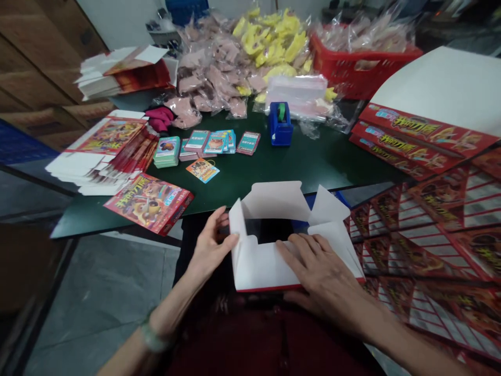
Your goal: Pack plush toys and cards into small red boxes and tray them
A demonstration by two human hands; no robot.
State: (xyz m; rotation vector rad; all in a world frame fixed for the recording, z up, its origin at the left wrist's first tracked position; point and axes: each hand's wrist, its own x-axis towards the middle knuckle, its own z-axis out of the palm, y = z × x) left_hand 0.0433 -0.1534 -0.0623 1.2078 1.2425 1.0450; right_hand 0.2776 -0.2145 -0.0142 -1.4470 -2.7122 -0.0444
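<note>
An unfolded carton box [270, 263], white inside with a thin red edge, lies over my lap with its flaps raised and its middle open. At its left end, my left hand [213, 243] has the thumb against the side wall and the fingers curled behind it. My right hand [315, 263] grips the near panel, its fingers over the top edge and its thumb low on the outer side. Just beyond my left hand, a closed red printed box [151, 202] rests at the table's edge.
On the dark green table [313, 162] are card stacks [166, 151], a loose orange card [202, 169], a blue tape dispenser [280, 125] and flattened cartons [113, 138]. Bagged pink plush toys [223, 68] and a red basket [364, 68] stand behind. Printed cartons [422, 141] pile up at right.
</note>
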